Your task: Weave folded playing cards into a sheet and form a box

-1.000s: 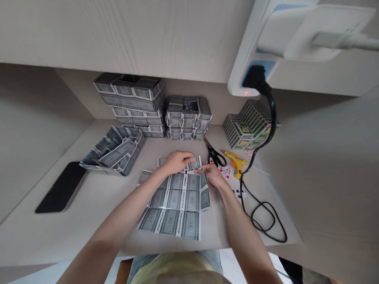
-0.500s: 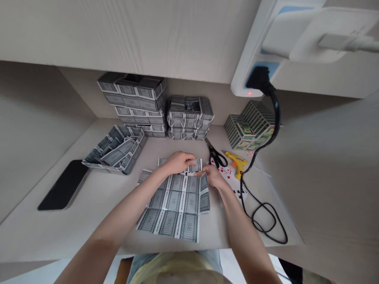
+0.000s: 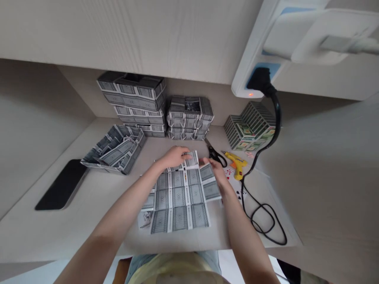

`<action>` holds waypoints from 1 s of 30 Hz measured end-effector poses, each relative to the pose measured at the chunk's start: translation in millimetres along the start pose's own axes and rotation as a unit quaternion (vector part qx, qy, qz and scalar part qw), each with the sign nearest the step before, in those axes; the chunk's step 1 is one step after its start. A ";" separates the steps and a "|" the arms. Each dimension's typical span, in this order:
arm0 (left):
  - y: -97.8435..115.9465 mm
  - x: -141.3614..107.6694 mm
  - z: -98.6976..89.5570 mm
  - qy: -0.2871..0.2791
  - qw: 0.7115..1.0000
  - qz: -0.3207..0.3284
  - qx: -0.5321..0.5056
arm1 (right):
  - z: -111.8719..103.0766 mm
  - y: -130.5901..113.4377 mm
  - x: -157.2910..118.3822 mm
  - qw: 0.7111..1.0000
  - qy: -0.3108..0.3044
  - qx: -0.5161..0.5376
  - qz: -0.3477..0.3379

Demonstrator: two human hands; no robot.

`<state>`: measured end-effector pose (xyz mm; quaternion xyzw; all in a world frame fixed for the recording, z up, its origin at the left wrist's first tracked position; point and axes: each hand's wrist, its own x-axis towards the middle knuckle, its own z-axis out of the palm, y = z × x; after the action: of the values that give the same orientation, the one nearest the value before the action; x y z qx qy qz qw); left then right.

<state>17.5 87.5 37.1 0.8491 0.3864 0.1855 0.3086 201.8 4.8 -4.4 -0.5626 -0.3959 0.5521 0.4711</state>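
A sheet of joined grey patterned playing cards [image 3: 178, 197] is tilted in front of me, with side flaps at left and right. My left hand [image 3: 177, 156] pinches its far flap near the top right corner, thumb over the card back. At the far right corner, my right hand [image 3: 213, 167] grips the sheet beside the right flap; its fingers are partly hidden behind the cards. Under the sheet's near left corner, a loose card [image 3: 145, 219] shows its face. Black-handled scissors [image 3: 217, 156] lie just beyond my right hand.
A yellow glue gun [image 3: 237, 163], face-up cards and a looped black cable [image 3: 260, 205] lie on the right. An open card box [image 3: 124, 152] and a phone [image 3: 62, 184] are left. Stacked card boxes [image 3: 139, 102] stand behind; a power strip [image 3: 254, 71] hangs overhead.
The card sheet has shifted and turned, its near edge moving right and its right flap swinging outward. Both hands have moved slightly away from me. A card under the near left corner now shows.
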 end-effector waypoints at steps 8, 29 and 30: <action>-38.7 1.6 -16.2 0.209 0.956 -0.179 -0.102 | -19.0 -10.6 -4.2 0.984 -0.084 0.145 0.060; -49.6 -57.4 -6.5 0.127 0.882 -0.256 -0.375 | -12.1 9.4 0.5 0.995 -0.048 0.088 -0.009; -49.3 -58.5 -7.7 0.114 0.884 -0.243 -0.383 | -13.0 9.4 1.1 0.994 -0.056 0.093 -0.006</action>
<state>-50.5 70.5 5.3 0.5177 0.5117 0.3336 0.5990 214.1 2.4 -14.4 -0.4824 -0.3715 0.6143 0.5019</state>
